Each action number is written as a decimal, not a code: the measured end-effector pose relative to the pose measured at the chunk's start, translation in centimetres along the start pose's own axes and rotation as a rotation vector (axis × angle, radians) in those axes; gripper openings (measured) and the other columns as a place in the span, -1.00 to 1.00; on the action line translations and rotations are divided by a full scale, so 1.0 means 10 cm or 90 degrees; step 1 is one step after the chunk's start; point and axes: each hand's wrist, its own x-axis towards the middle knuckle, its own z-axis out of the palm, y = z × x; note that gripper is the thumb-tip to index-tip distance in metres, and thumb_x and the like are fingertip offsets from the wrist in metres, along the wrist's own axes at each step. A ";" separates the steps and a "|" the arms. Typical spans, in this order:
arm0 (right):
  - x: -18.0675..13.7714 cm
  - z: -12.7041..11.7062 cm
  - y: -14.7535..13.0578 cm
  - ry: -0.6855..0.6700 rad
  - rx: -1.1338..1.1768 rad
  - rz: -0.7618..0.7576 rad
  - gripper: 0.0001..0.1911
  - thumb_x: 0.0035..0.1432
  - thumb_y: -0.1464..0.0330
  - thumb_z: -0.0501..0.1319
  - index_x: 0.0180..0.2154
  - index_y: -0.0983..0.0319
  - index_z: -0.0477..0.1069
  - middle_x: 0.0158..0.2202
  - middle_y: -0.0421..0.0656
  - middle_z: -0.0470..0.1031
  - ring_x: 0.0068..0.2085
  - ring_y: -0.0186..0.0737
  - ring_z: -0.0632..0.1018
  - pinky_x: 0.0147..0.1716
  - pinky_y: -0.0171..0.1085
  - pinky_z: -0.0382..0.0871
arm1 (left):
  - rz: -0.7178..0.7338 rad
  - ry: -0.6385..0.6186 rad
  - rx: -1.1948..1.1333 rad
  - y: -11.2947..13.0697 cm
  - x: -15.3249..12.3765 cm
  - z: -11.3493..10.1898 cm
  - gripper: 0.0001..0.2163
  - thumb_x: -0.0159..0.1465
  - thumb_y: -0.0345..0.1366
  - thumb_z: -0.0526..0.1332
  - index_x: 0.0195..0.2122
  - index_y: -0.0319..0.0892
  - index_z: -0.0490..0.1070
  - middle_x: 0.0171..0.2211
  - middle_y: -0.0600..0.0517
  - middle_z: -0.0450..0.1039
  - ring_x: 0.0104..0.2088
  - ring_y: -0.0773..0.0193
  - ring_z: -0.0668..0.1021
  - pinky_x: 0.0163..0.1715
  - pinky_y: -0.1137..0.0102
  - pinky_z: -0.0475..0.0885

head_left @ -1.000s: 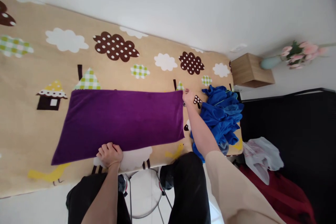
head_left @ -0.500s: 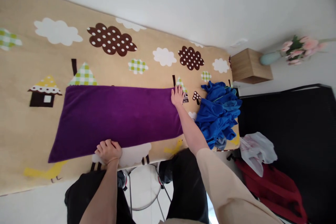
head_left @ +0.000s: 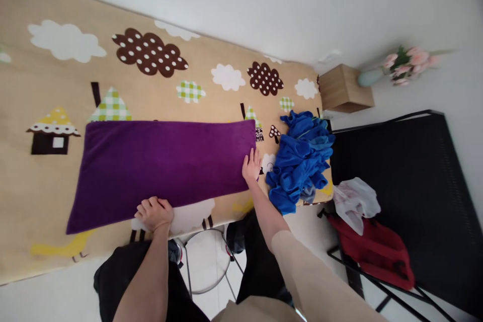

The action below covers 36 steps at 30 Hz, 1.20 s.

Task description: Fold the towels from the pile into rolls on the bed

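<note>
A purple towel [head_left: 166, 161], plush and spread out long and flat, lies on the patterned bedsheet [head_left: 143, 98]. On its near edge, left of the middle, rests my left hand [head_left: 154, 214], with the fingers curled onto the fabric. My right hand [head_left: 252, 166] lies on the right edge of the towel, palm down with the fingers stretched out. Right of that hand is a crumpled heap of blue cloth [head_left: 302, 161], apart from the purple towel. The towel's left end shows a slight slant and a few soft creases.
A wooden box [head_left: 345, 88] and a vase with pink flowers [head_left: 409, 63] are by the wall at the right. Below them stand a black panel [head_left: 392, 161], a white plastic bag [head_left: 356, 201] and a red bag [head_left: 377, 251]. A round stool [head_left: 207, 261] is between my legs.
My right hand has slid down the towel's right edge, from its far corner toward me. My left hand stays at the near edge. The view has shifted slightly.
</note>
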 end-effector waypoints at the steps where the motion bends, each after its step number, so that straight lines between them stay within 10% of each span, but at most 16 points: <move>1: -0.01 -0.02 0.01 0.003 -0.004 0.017 -0.33 0.49 0.20 -0.22 0.46 0.39 0.03 0.50 0.12 -0.01 0.52 -0.01 -0.02 0.45 0.15 -0.16 | -0.002 -0.004 -0.003 0.00 0.00 0.00 -0.75 0.27 -0.24 0.04 -0.18 -0.24 0.44 -0.15 -0.28 0.36 -0.05 -0.22 0.37 -0.09 -0.01 0.22; 7: -0.50 0.08 -0.04 0.037 -0.045 -0.032 -0.34 0.48 0.20 -0.24 0.47 0.31 0.03 0.51 0.12 -0.02 0.53 0.02 -0.05 0.42 0.27 -0.13 | -0.015 -0.017 -0.054 0.00 -0.01 -0.01 -0.76 0.24 -0.24 0.07 -0.19 -0.22 0.43 -0.15 -0.28 0.36 -0.02 -0.24 0.36 -0.07 -0.03 0.19; 13: -0.74 0.09 0.17 0.133 0.027 0.239 -0.28 0.45 0.17 -0.28 0.42 0.42 0.14 0.43 0.35 0.08 0.48 0.23 0.09 0.28 0.44 0.06 | -0.022 -0.019 -0.049 0.01 -0.02 -0.01 -0.76 0.28 -0.24 0.05 -0.19 -0.24 0.45 -0.16 -0.28 0.37 -0.04 -0.22 0.36 -0.06 0.00 0.19; 23: -1.89 0.29 -1.45 -0.160 0.043 -0.181 -0.36 0.46 0.24 -0.16 0.49 0.19 -0.01 0.54 -0.03 -0.13 0.54 0.05 -0.12 0.42 0.31 -0.18 | -0.026 -0.047 -0.014 0.05 -0.06 -0.12 -0.78 0.29 -0.26 0.05 -0.25 -0.24 0.45 -0.19 -0.27 0.39 -0.07 -0.17 0.38 -0.04 0.02 0.19; 36: -1.92 0.46 -1.44 -0.171 0.093 -0.153 -0.33 0.37 0.29 -0.05 0.46 0.21 0.10 0.54 -0.03 -0.12 0.53 0.08 -0.09 0.41 0.33 -0.23 | 0.015 0.018 -0.052 0.54 0.00 -0.38 -0.76 0.40 -0.29 0.07 -0.08 -0.18 0.52 -0.03 -0.26 0.47 0.04 -0.14 0.45 0.04 0.00 0.30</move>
